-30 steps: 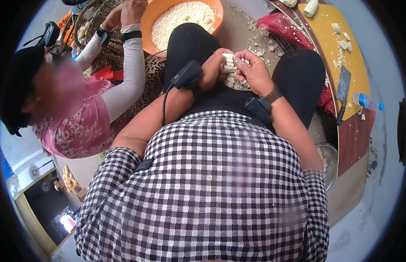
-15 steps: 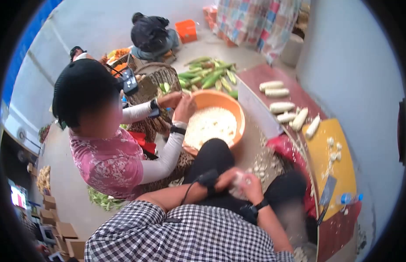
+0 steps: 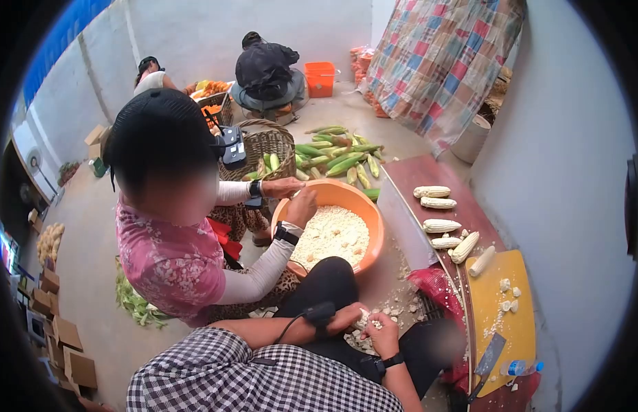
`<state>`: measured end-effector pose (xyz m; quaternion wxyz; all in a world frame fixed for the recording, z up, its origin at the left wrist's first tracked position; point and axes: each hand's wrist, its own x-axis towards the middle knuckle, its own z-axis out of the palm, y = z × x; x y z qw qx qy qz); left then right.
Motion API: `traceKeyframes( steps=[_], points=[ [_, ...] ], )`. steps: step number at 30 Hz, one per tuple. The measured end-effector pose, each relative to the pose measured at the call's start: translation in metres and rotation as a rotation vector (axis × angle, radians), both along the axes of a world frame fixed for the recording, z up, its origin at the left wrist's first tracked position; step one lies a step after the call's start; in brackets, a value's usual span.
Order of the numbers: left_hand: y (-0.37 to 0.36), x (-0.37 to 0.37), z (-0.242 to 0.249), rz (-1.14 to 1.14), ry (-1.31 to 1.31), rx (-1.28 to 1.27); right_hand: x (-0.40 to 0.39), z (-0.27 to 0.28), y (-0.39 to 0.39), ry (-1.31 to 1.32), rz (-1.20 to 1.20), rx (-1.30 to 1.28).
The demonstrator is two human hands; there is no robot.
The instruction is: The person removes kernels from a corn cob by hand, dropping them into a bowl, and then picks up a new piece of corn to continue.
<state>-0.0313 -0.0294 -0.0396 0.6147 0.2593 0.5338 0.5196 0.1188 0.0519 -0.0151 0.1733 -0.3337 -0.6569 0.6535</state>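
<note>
2 hands (image 3: 363,328) mostly hide a small corn cob (image 3: 363,320).

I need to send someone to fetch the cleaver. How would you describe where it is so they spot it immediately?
Start at the orange basin of kernels, then go right to the yellow cutting board by the wall. The cleaver lies at that board's near edge, beside a water bottle. It is the only dark flat metal blade there; everything else on the board is pale corn bits.

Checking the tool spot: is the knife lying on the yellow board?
Yes, the knife lies flat on the yellow board, near its front edge.
</note>
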Motion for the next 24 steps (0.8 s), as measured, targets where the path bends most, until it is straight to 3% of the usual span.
traceKeyframes(
  steps=[3,5,12,21,24],
  points=[
    [-0.002,-0.001,0.004,-0.005,0.005,-0.006,-0.003,-0.016,0.004,0.003,0.048,0.148],
    [-0.004,-0.002,-0.011,-0.009,-0.004,-0.007,-0.004,-0.01,0.002,-0.022,0.051,0.126],
    [-0.009,-0.006,0.007,0.001,0.022,-0.027,-0.011,-0.005,0.0,-0.032,0.067,0.199],
    [-0.008,-0.003,0.013,-0.002,0.05,0.001,-0.009,0.004,-0.004,-0.06,0.02,0.136],
    [-0.005,-0.004,0.003,-0.02,0.109,0.061,-0.005,-0.01,0.0,-0.072,0.03,-0.009]
  ],
)
